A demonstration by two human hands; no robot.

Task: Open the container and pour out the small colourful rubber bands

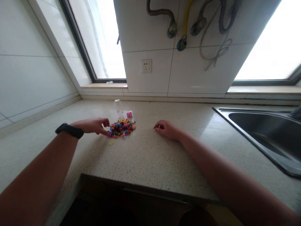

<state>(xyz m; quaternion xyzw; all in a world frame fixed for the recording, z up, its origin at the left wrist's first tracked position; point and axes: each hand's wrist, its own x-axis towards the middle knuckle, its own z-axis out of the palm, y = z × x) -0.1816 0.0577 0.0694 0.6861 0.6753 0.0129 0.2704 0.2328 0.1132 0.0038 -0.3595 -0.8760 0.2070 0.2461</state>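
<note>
A heap of small colourful pieces (122, 128), which look like little rubber bands, lies on the counter. My left hand (95, 125), with a black band on its wrist, reaches in from the left. Its fingers are apart, and its fingertips touch the heap's left edge. One yellow piece (111, 143) lies loose in front of the heap. Right of the heap, my right hand (166, 130) rests on the counter, fingers curled in toward the thumb, with nothing visible in them. Behind the heap are a clear container (117, 106) and a small pink object (129, 114).
The speckled stone counter (141, 157) ends at a front edge near me. A steel sink (265, 125) is set in at the right. On the tiled back wall are a socket (146, 66) and several hoses with valves (172, 29). Windows flank that wall.
</note>
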